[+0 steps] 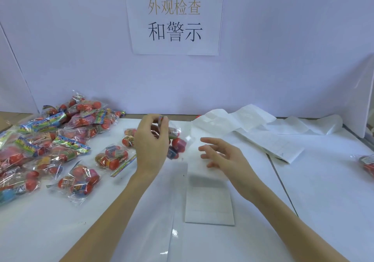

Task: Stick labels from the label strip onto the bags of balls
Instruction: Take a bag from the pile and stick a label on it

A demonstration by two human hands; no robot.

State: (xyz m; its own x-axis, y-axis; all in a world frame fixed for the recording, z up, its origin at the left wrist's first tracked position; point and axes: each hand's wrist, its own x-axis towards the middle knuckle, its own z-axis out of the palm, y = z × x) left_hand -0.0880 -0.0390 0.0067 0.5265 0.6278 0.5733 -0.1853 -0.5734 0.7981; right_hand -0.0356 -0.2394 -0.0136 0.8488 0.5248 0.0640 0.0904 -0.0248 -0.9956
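Note:
My left hand (150, 142) grips the top of a clear bag of red balls (176, 145), lifted over the middle of the table. To its right my right hand (220, 154) hovers with fingers spread, holding nothing, just above the near end of the label strip (208, 199). That white strip runs from the table's middle back toward the right, where it lies folded and crumpled (242, 120). A heap of several more bags of balls (50, 140) covers the left side of the table.
A single bag of balls (366, 163) lies at the right edge. A white partition wall with a printed paper sign (175, 18) closes the back. The white table (303, 221) has a seam running diagonally on the right.

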